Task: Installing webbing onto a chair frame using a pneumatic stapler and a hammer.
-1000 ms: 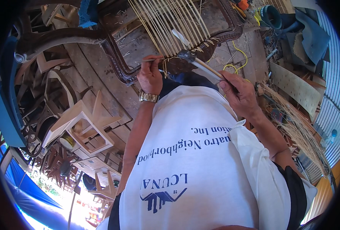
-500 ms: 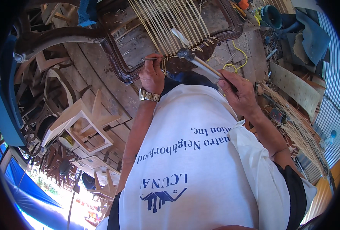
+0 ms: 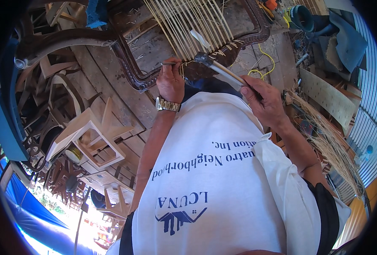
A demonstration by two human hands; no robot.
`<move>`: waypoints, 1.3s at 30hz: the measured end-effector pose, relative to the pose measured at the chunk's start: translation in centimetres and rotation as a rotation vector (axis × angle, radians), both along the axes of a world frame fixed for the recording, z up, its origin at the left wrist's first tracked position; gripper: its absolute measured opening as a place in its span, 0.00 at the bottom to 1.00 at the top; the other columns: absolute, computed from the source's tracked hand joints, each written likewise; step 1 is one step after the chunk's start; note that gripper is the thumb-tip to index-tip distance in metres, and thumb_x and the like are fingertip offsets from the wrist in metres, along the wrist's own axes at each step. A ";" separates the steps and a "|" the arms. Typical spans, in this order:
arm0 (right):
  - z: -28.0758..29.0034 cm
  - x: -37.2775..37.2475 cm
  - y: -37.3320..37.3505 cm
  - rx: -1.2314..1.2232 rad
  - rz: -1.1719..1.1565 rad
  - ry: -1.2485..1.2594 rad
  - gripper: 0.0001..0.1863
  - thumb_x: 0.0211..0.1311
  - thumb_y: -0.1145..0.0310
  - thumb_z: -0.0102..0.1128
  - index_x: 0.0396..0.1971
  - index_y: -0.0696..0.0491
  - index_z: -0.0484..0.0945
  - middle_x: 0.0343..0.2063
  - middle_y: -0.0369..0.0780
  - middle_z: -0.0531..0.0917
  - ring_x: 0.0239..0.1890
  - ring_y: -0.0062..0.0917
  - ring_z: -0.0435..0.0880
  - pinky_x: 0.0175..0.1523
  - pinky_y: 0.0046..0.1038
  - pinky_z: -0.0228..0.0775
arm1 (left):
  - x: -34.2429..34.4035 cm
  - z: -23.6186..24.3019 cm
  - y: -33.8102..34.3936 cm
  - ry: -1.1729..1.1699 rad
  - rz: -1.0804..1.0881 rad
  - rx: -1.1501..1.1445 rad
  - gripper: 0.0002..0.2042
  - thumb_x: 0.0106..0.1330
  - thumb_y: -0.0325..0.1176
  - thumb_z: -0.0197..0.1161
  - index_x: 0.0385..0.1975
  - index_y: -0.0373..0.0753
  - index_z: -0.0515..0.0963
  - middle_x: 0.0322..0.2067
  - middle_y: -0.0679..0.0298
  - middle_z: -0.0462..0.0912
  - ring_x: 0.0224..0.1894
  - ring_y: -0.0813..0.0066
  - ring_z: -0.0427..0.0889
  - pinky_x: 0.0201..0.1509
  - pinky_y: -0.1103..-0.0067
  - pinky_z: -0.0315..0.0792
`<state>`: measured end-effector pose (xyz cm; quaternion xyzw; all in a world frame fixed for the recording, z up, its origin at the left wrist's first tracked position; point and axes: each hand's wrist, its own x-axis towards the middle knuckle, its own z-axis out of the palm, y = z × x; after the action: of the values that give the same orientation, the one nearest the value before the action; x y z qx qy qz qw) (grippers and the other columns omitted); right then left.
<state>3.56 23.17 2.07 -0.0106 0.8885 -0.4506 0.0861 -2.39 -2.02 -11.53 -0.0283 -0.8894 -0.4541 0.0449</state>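
A dark carved wooden chair frame lies in front of me, with pale rattan strips strung lengthwise across its opening. At the frame's near edge my left hand pinches a short, thin, dark metal rod, perhaps a punch; its far end is hard to make out. My right hand is wrapped round the handle of a hammer. The hammer's dark head sits just right of my left fingers, close over the near rail. A small white strip rests on the rattan.
Unfinished wooden chair frames crowd the left side. A bundle of loose rattan strands lies at the right, near a perforated board. A yellow cord curls on the plank floor. A dark green bucket stands far right.
The hammer head has shifted slightly left, toward my left hand. My left hand has moved a little to the right and still pinches the metal rod.
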 end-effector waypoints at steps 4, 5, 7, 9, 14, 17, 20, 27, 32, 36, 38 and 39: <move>0.4 0.0 0.1 -0.007 -0.015 -0.055 0.15 0.65 0.70 0.64 0.49 0.59 0.80 0.30 0.44 0.84 0.23 0.25 0.80 0.28 0.26 0.72 | 0.3 0.4 0.3 0.000 0.041 -0.016 0.06 0.67 0.21 0.59 0.40 0.40 0.76 0.33 0.57 0.85 0.34 0.58 0.87 0.33 0.69 0.80; 0.4 0.1 0.2 0.006 -0.012 -0.048 0.15 0.65 0.70 0.64 0.49 0.59 0.80 0.30 0.44 0.84 0.23 0.25 0.80 0.28 0.26 0.72 | 0.3 0.4 0.4 -0.005 0.045 -0.020 0.06 0.68 0.22 0.59 0.40 0.40 0.76 0.32 0.58 0.85 0.33 0.59 0.87 0.33 0.70 0.80; 0.4 0.1 0.2 0.019 -0.010 -0.041 0.15 0.65 0.71 0.64 0.49 0.59 0.80 0.30 0.44 0.84 0.23 0.25 0.80 0.28 0.26 0.72 | -0.1 0.6 -0.1 -0.031 0.065 0.076 0.05 0.68 0.22 0.59 0.40 0.41 0.76 0.32 0.57 0.85 0.33 0.60 0.87 0.33 0.71 0.79; 0.3 0.3 0.3 0.005 -0.019 -0.025 0.15 0.65 0.71 0.64 0.49 0.59 0.80 0.30 0.44 0.84 0.23 0.25 0.80 0.28 0.25 0.72 | -0.3 0.8 -0.4 -0.040 0.092 0.215 0.04 0.69 0.23 0.59 0.39 0.42 0.77 0.32 0.58 0.86 0.32 0.62 0.87 0.33 0.74 0.78; 0.4 0.2 0.2 -0.002 -0.019 -0.053 0.15 0.65 0.71 0.64 0.50 0.59 0.80 0.31 0.44 0.84 0.24 0.25 0.80 0.28 0.25 0.73 | 0.0 0.9 -0.6 -0.079 0.054 0.092 0.04 0.68 0.23 0.60 0.38 0.42 0.78 0.32 0.58 0.86 0.32 0.62 0.87 0.33 0.72 0.78; 0.2 0.2 0.1 -0.007 -0.018 -0.060 0.15 0.65 0.71 0.64 0.50 0.59 0.80 0.32 0.44 0.84 0.24 0.25 0.81 0.28 0.25 0.73 | 0.0 0.5 -0.7 -0.021 0.020 0.049 0.04 0.68 0.23 0.60 0.38 0.42 0.78 0.32 0.58 0.86 0.32 0.60 0.87 0.33 0.70 0.79; 0.3 0.2 0.0 -0.016 -0.019 -0.060 0.15 0.65 0.70 0.64 0.50 0.59 0.80 0.31 0.44 0.84 0.24 0.25 0.81 0.28 0.25 0.73 | 0.0 0.1 -0.6 0.034 -0.004 0.020 0.05 0.67 0.22 0.60 0.39 0.42 0.77 0.31 0.59 0.86 0.32 0.59 0.87 0.32 0.69 0.79; 0.1 0.2 -0.3 -0.012 -0.002 -0.027 0.15 0.66 0.70 0.64 0.50 0.59 0.80 0.30 0.44 0.84 0.24 0.25 0.80 0.28 0.26 0.72 | -0.1 0.1 -0.5 0.031 -0.020 0.013 0.07 0.66 0.22 0.60 0.40 0.42 0.77 0.32 0.58 0.86 0.32 0.59 0.87 0.32 0.68 0.80; 0.0 -0.1 -0.5 0.007 0.020 0.010 0.15 0.65 0.70 0.64 0.50 0.59 0.80 0.30 0.44 0.84 0.24 0.25 0.80 0.28 0.26 0.72 | -0.3 0.0 -0.3 0.027 -0.026 -0.040 0.08 0.66 0.22 0.60 0.40 0.43 0.76 0.31 0.58 0.86 0.32 0.57 0.87 0.32 0.67 0.81; 0.9 -1.3 -1.2 -0.012 0.040 0.057 0.16 0.64 0.71 0.65 0.50 0.59 0.80 0.29 0.43 0.83 0.23 0.25 0.80 0.28 0.27 0.72 | -0.3 0.0 -0.3 0.002 -0.009 -0.075 0.08 0.65 0.22 0.61 0.40 0.43 0.76 0.31 0.57 0.86 0.33 0.56 0.86 0.32 0.66 0.81; 2.1 -2.1 -1.9 -0.019 0.053 0.069 0.16 0.64 0.71 0.65 0.51 0.58 0.80 0.29 0.43 0.83 0.22 0.26 0.80 0.28 0.27 0.72 | -0.2 0.0 -0.2 0.033 -0.018 -0.129 0.08 0.64 0.23 0.61 0.40 0.43 0.76 0.32 0.57 0.85 0.33 0.56 0.86 0.32 0.65 0.80; 2.6 -2.4 -2.2 -0.027 0.063 0.077 0.16 0.64 0.71 0.65 0.51 0.57 0.80 0.28 0.42 0.83 0.22 0.26 0.81 0.27 0.27 0.73 | -0.2 0.0 -0.2 0.062 -0.028 -0.184 0.08 0.64 0.23 0.62 0.40 0.43 0.76 0.32 0.56 0.85 0.32 0.55 0.86 0.32 0.65 0.80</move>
<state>1.17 20.95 4.69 -0.0572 0.8841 -0.4590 0.0658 -2.63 -2.24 -11.49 -0.0585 -0.9250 -0.3702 0.0633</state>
